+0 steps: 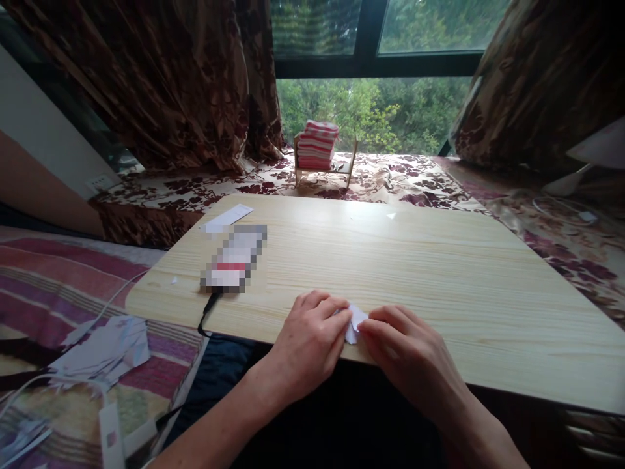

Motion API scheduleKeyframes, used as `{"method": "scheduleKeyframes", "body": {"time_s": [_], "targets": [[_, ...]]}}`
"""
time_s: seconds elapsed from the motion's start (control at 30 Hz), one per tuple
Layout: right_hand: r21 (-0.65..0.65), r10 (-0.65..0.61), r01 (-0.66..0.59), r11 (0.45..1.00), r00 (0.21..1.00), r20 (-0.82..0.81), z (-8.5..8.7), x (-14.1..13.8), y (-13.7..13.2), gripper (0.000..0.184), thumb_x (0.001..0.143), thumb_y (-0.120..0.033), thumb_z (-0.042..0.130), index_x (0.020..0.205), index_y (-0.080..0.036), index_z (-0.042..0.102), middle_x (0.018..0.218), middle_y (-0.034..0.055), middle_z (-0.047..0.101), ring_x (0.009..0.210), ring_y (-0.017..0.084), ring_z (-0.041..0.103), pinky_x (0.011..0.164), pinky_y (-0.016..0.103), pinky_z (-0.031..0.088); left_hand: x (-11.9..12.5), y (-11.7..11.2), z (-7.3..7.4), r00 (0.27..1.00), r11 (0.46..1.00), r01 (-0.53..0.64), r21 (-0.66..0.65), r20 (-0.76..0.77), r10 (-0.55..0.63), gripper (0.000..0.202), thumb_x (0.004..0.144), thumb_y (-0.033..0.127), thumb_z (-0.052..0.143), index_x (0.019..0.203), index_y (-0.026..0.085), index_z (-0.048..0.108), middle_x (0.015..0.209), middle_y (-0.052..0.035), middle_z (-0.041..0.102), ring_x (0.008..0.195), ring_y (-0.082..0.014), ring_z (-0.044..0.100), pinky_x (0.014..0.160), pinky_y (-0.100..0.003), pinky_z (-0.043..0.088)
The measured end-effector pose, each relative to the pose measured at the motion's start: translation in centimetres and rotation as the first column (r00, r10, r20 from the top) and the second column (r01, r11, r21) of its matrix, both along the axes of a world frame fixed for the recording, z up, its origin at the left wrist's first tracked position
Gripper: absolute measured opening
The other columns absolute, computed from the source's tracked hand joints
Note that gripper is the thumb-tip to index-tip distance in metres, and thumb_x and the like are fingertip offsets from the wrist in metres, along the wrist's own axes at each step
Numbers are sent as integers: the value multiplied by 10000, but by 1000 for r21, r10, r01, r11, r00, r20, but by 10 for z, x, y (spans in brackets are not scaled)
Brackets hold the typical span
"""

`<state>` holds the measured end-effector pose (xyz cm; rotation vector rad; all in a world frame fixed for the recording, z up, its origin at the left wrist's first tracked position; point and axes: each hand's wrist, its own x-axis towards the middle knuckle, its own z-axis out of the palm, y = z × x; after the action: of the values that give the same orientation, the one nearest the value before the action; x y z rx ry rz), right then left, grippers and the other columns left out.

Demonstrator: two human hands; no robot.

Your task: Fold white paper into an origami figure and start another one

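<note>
Both my hands rest at the near edge of a light wooden table (415, 260). Between them lies a small folded piece of white paper (354, 324). My left hand (312, 342) has its fingers curled over the paper's left side. My right hand (407, 352) pinches the paper's right side with curled fingers. Most of the paper is hidden under the fingers.
A pixelated flat object (234, 258) with a black cable lies on the table's left, a white paper strip (228, 218) behind it. A small wooden rack with striped cloth (317, 146) stands by the window. White paper scraps (105, 348) and cables lie on the striped bedding at left.
</note>
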<state>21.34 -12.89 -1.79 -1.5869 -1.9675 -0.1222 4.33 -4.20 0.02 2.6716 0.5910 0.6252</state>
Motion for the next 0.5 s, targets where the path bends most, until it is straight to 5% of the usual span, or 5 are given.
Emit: {"method": "scheduleKeyframes", "body": {"time_s": [0.33, 0.5], "targets": [[8, -92, 92, 996, 996, -17, 4, -13, -1, 154, 901, -181, 501, 785, -183, 602, 788, 38, 613, 744, 166, 529, 681, 278, 383, 0, -1, -8, 999, 998, -38, 57, -9, 39, 241, 923, 219, 453, 1090, 184, 623, 1178, -40, 640, 1060, -233, 491, 918, -419, 365], [-109, -173, 167, 980, 984, -45, 5, -12, -3, 232, 930, -248, 451, 765, -200, 607, 762, 27, 601, 734, 169, 538, 666, 281, 373, 0, -1, -11, 999, 996, -45, 81, -1, 45, 249, 930, 228, 443, 1105, 184, 615, 1190, -39, 637, 1063, -232, 493, 914, -420, 358]]}}
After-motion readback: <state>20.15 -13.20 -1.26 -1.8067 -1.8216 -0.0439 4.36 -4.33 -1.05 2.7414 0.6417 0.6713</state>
